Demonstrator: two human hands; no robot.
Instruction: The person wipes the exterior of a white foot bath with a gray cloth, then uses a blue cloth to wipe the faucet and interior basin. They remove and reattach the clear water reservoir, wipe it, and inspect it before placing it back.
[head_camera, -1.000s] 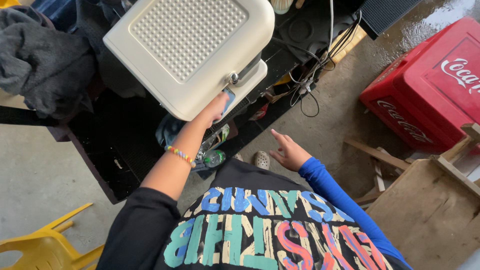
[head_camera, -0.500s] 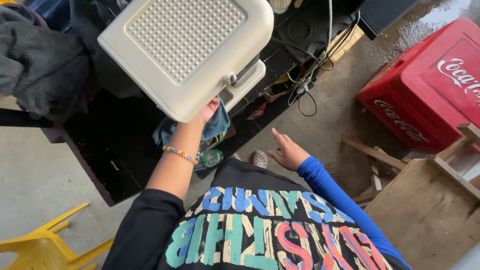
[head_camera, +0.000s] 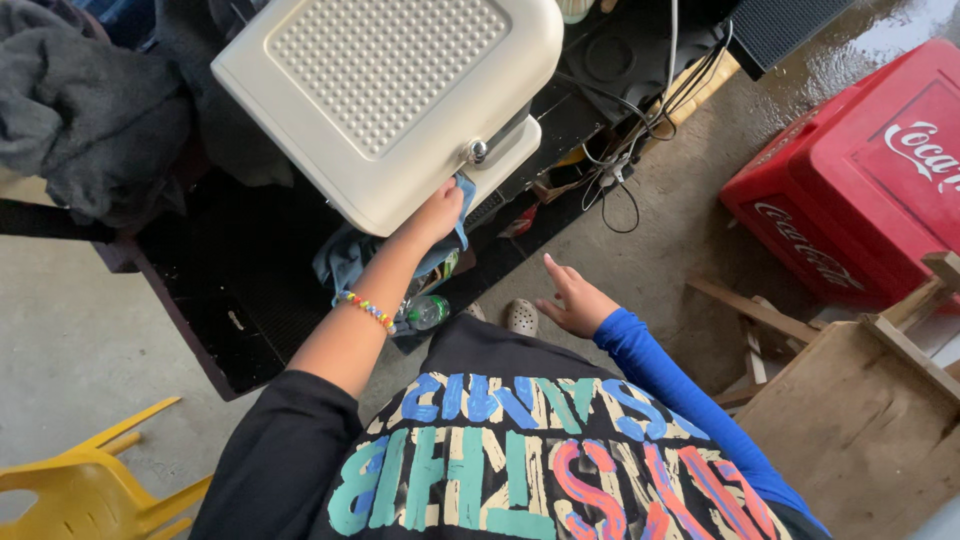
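A cream plastic appliance (head_camera: 380, 95) with a dimpled top panel and a metal knob (head_camera: 478, 151) sits tilted on a black stand (head_camera: 250, 310). My left hand (head_camera: 438, 212), with a beaded bracelet on the wrist, presses a blue cloth (head_camera: 462, 190) against the appliance's lower edge just below the knob. More of the cloth hangs under my forearm. My right hand (head_camera: 572, 300), in a blue sleeve, hovers open over the floor with fingers spread, holding nothing. My black shirt with coloured letters fills the bottom of the view.
A red plastic crate (head_camera: 850, 190) stands at the right, with a wooden box and loose planks (head_camera: 850, 410) below it. Cables (head_camera: 620, 160) trail off the stand. Dark clothes (head_camera: 90, 120) are piled upper left, a yellow chair (head_camera: 90, 480) lower left. A green bottle (head_camera: 428, 312) lies under the stand.
My left hand has slid up and right along the appliance's lower edge toward the knob, carrying the blue cloth. My right hand has stayed about where it was.
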